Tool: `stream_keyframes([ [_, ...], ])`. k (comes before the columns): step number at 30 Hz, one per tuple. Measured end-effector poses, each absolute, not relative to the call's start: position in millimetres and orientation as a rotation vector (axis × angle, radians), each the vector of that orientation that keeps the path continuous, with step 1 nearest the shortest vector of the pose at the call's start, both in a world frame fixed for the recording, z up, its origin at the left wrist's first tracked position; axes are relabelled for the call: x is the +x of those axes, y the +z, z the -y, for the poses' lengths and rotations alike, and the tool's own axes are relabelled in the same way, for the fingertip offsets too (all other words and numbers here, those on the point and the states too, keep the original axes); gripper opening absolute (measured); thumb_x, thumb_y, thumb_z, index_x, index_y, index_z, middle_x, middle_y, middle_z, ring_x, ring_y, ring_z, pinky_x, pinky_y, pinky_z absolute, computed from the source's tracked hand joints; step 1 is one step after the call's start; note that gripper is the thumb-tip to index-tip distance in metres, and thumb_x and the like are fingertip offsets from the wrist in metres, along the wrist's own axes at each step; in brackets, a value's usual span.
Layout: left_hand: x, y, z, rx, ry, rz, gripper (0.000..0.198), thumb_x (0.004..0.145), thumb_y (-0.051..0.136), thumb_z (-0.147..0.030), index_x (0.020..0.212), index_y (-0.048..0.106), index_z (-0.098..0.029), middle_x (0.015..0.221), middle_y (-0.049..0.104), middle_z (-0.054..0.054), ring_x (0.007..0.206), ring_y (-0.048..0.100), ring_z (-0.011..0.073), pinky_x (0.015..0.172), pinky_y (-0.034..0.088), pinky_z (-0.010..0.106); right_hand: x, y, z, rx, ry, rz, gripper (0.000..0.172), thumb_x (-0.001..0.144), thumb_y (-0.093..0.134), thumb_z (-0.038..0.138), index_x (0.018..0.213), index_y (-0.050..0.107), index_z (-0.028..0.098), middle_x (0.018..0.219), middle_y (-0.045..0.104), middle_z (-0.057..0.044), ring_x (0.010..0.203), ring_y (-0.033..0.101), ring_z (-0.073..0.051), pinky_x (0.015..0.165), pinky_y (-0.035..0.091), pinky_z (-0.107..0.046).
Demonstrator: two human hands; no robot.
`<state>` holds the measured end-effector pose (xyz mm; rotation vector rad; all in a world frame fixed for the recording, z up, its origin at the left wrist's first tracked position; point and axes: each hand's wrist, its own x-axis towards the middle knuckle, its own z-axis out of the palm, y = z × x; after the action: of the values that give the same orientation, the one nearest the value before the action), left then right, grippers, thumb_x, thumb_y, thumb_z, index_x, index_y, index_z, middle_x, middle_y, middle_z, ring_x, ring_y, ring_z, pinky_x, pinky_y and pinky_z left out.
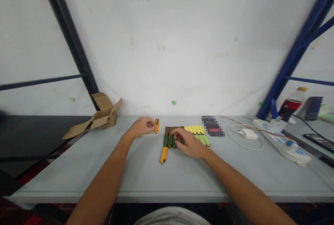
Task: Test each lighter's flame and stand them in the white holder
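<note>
My left hand (143, 127) is closed with its fingertips at a slim orange piece (157, 127) with dark markings at its top, shaped like a lighter. Beneath it lies a flat white piece (150, 134), partly covered by the hand. My right hand (191, 143) hovers over rows of similar pieces, its fingers bent and apart with nothing visible between them. Under it are brown pieces (167, 130) and dark green pieces (170, 141), partly hidden. Yellow pieces (194, 129) and light green pieces (206, 140) lie to the right. One orange stick (163, 154) with a dark end sits below the green row.
An open cardboard box (106, 119) stands at the back left of the grey table (146, 179). Right of the rows are a blurred-out dark item (213, 126), a white charger (249, 134) with its cable, and a power strip (284, 143). A cola bottle (293, 101) stands farther right.
</note>
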<state>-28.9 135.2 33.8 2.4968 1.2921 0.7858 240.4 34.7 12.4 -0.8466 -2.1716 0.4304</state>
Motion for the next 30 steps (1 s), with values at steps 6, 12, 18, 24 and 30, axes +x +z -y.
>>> stream_keyframes([
  [6, -29.4, 27.2, -139.3, 2.454, 0.743, -1.314, 0.025, 0.072, 0.061, -0.041, 0.062, 0.06, -0.018, 0.056, 0.058, -0.002, 0.054, 0.05, 0.0129, 0.052, 0.033, 0.023, 237.5, 12.5, -30.6, -0.805, 0.339, 2.184, 0.048, 0.077, 0.052, 0.004, 0.123, 0.052, 0.02, 0.11, 0.062, -0.009, 0.098, 0.056, -0.021, 0.087, 0.046, -0.037],
  [12, -28.0, 19.3, -143.5, 2.322, 0.744, -1.235, 0.028, 0.073, 0.062, -0.043, 0.062, 0.058, -0.018, 0.056, 0.058, -0.002, 0.053, 0.05, 0.013, 0.052, 0.034, 0.023, 227.6, 6.5, -24.5, -0.596, 0.152, 2.549, 0.05, 0.078, 0.049, 0.001, 0.124, 0.059, 0.017, 0.124, 0.064, -0.012, 0.117, 0.054, -0.023, 0.101, 0.04, -0.04],
  [18, -32.2, 28.3, -137.9, 2.352, 0.7, -1.251, 0.04, 0.079, 0.06, -0.055, 0.075, 0.07, -0.017, 0.058, 0.063, 0.0, 0.054, 0.053, 0.0149, 0.053, 0.036, 0.024, 213.6, 3.3, -13.9, -0.582, -0.058, 2.732, 0.024, 0.095, 0.051, 0.018, 0.115, 0.064, 0.017, 0.112, 0.068, -0.011, 0.109, 0.056, -0.022, 0.096, 0.035, -0.038],
  [24, -47.9, 27.4, -148.2, 2.384, 0.987, -1.441, 0.054, 0.09, 0.041, -0.059, 0.073, 0.072, -0.018, 0.067, 0.069, 0.003, 0.066, 0.06, 0.0195, 0.063, 0.042, 0.028, 209.7, 4.5, -9.9, -0.699, 0.041, 2.68, 0.021, 0.1, 0.044, 0.026, 0.109, 0.06, 0.015, 0.103, 0.065, -0.012, 0.099, 0.056, -0.022, 0.089, 0.04, -0.036],
  [30, -57.2, 13.9, -158.8, 2.224, 1.078, -1.612, 0.062, 0.093, 0.031, -0.06, 0.071, 0.072, -0.019, 0.069, 0.072, 0.006, 0.069, 0.065, 0.0217, 0.066, 0.045, 0.029, 228.9, 18.2, -23.6, -0.766, 0.42, 2.178, 0.022, 0.099, 0.036, 0.021, 0.106, 0.056, 0.019, 0.094, 0.062, -0.007, 0.087, 0.056, -0.019, 0.08, 0.043, -0.032],
])
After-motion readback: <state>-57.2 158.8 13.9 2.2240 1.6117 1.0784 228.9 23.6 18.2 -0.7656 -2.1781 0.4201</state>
